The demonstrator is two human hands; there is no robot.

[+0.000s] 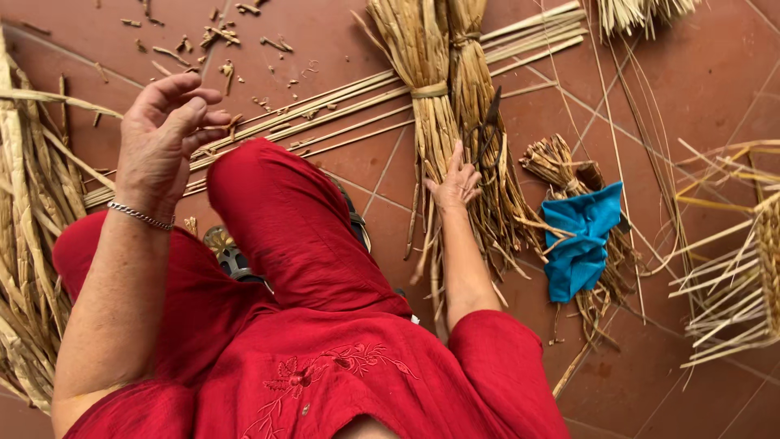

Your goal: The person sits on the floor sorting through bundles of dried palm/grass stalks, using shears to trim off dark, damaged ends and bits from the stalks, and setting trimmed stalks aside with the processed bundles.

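Under the right hand point(457, 184), reed bundle point(439, 122).

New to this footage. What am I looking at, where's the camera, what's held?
No machine here: one camera on a person's head looks down at their own two bare hands and red clothes. They sit over a tiled floor. The left hand, with a bracelet at the wrist, is raised with curled fingers; whether it pinches a strand I cannot tell. The right hand rests on a tied bundle of dried rushes, beside dark scissors. A blue cloth lies further right, and a half-woven basket frame sits at the right edge.
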